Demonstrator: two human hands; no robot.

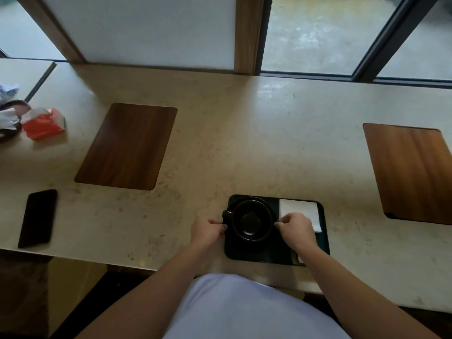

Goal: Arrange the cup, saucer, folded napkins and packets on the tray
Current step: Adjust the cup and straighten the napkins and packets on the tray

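A black tray (324, 243) lies near the counter's front edge. On its left half stands a black cup (252, 220) on a black saucer (244, 244), with the cup's handle toward the left. My left hand (208, 230) pinches the saucer's left rim just below the handle. My right hand (297, 230) pinches the right rim. A white folded napkin (298, 207) lies on the tray's right half, partly under my right hand. A small white corner (300, 260) shows at the tray's front right, hidden mostly by my forearm; I cannot tell if it is a packet.
A dark wooden placemat (127, 146) lies to the back left, another (411, 172) at the right. A black phone (38, 217) rests at the left front edge. A red and white packet (42, 123) and crumpled items sit far left. Windows run behind the counter.
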